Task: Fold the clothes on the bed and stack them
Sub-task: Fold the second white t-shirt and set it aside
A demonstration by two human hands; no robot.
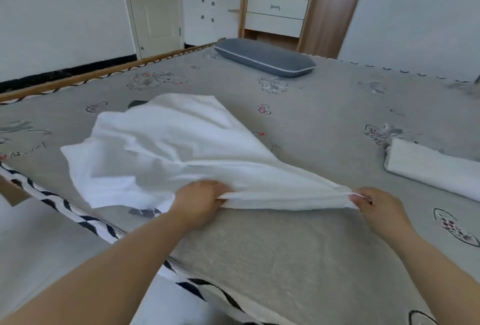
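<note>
White garment [166,148] lies spread on bed [324,106], left of centre, one edge pulled taut toward the camera between both hands. Left hand [200,201] grips the bunched edge, fingers curled round the cloth. Right hand [376,206] pinches the other end of the same edge, thumb and fingers closed on it. Stretched edge runs between the hands, lifted off the sheet; rest of the garment fans out behind, rumpled and motion-blurred, far part resting on the bed. Folded white cloth [431,168] sits on the bed at right, well apart from the garment. Grey pillow [265,58] lies at the far side of the bed. Small dark object [137,103] peeks out behind the garment's far edge, cannot tell what it is. Bed sheet is grey with printed motifs; black-and-white patterned border along the near left side. Wooden cabinet [278,10] with white drawers stands behind the bed, white door [155,5] to its left.
</note>
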